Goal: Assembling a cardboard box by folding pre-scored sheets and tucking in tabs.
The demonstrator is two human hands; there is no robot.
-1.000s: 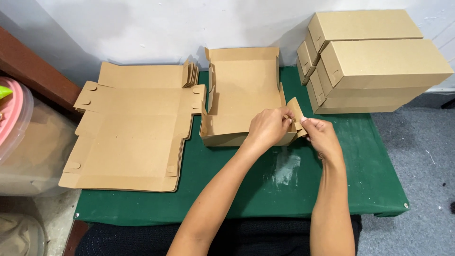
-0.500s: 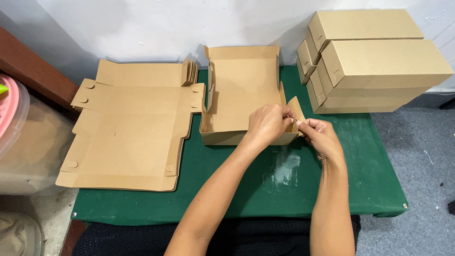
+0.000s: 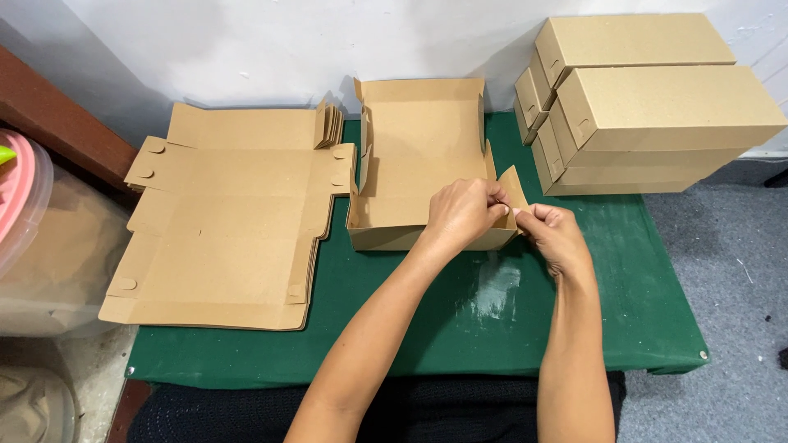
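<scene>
- The half-folded box (image 3: 410, 164) sits on the green mat (image 3: 492, 328), just beside the stack of flat sheets (image 3: 222, 221) and near the finished boxes (image 3: 648, 107), so blanks and output are both within reach.
- The left hand (image 3: 461, 215) is closed, pinching the box's near right corner flap (image 3: 513, 187); this appears to brace the wall upright.
- The right hand (image 3: 556, 234) is closed on the same flap from outside; fingertips of both hands meet there.
- The box's long axis runs away from the person toward the wall. Its open side faces up; the lid panel lies at the far end.
</scene>
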